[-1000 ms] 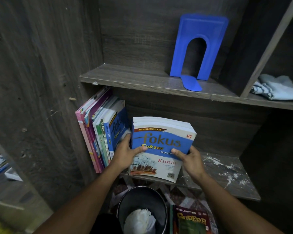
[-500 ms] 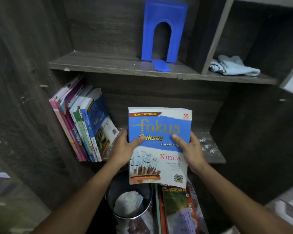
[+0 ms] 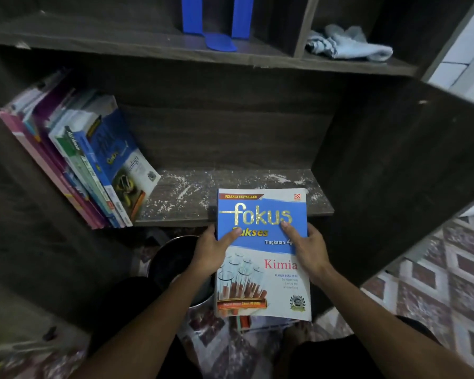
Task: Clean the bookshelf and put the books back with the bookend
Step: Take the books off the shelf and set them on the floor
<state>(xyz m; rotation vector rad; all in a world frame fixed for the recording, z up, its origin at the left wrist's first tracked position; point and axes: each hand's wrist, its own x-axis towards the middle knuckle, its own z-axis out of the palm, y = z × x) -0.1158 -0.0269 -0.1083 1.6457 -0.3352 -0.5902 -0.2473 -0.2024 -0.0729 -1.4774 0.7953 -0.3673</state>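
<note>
Several books (image 3: 93, 165) stand at the left end of the lower shelf (image 3: 192, 195), all leaning left against the side wall of the bookshelf, spines toward the front. The bare board beside them is speckled with white dust. Below its front edge a round metal bin (image 3: 173, 262) sits on the floor, partly hidden by the left forearm. The left hand (image 3: 212, 254) grips the left edge of the blue-and-white chemistry book (image 3: 260, 272), thumb laid across the cover, the other fingers hidden behind it. Straight above, on the upper shelf (image 3: 107, 41), a blue bookend (image 3: 219, 42) stands upright with its tongue pointing forward. The chemistry book is held cover-up in front of the lower shelf, out over the floor, its top edge overlapping the shelf's front edge; whether they touch I cannot tell. The right hand (image 3: 311, 251) clasps its right edge, thumb on the cover. A pale blue cloth (image 3: 348, 45) lies crumpled in the upper right compartment. Patterned floor tiles (image 3: 449, 283) show at far right.
</note>
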